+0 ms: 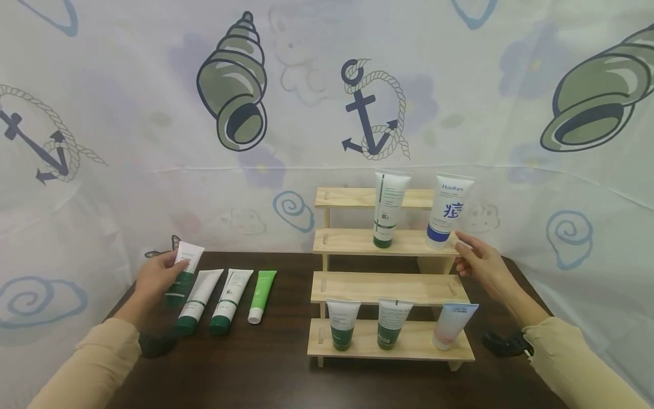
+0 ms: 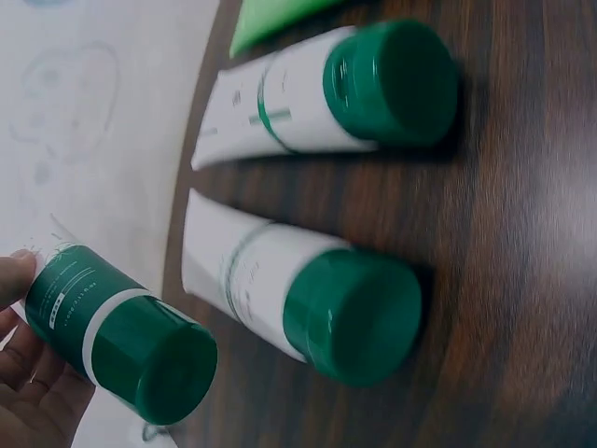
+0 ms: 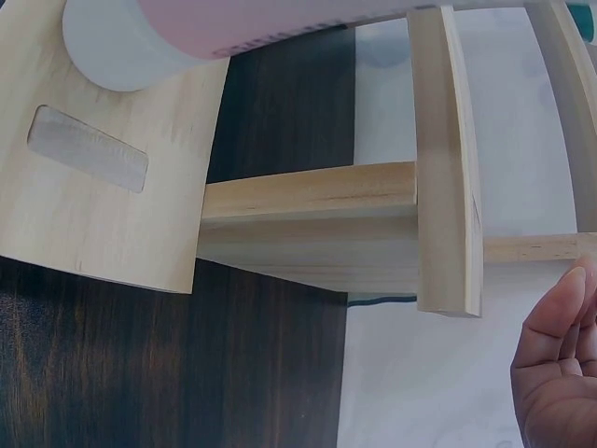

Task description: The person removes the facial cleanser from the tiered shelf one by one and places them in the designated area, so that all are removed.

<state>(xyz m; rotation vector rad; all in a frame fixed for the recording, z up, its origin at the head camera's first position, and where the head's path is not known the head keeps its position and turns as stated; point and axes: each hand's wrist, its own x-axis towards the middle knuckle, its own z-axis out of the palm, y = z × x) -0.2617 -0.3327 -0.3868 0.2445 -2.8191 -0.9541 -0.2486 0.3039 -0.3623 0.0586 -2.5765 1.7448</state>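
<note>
My left hand (image 1: pixel 153 278) grips a white-and-green squeeze tube (image 1: pixel 189 257) between thumb and fingers at the table's left. Its dark green cap (image 2: pixel 154 359) points down toward the table in the left wrist view. Beside it lie two similar green-capped tubes (image 1: pixel 201 292) and a slim bright green tube (image 1: pixel 262 292). My right hand (image 1: pixel 482 267) pinches the right end of an upper shelf on the tiered wooden rack (image 1: pixel 352 241). Close by its fingertips, a white tube with a blue band (image 1: pixel 445 218) stands on that shelf.
Another white-and-green tube (image 1: pixel 389 210) stands left of the blue-banded one. On the lowest shelf (image 1: pixel 365 346) are two small green-and-white tubes (image 1: pixel 343 318) and a pink-and-white tube (image 1: pixel 452 326). Behind the dark wooden table (image 1: pixel 245 369) hangs a patterned cloth (image 1: pixel 306 113).
</note>
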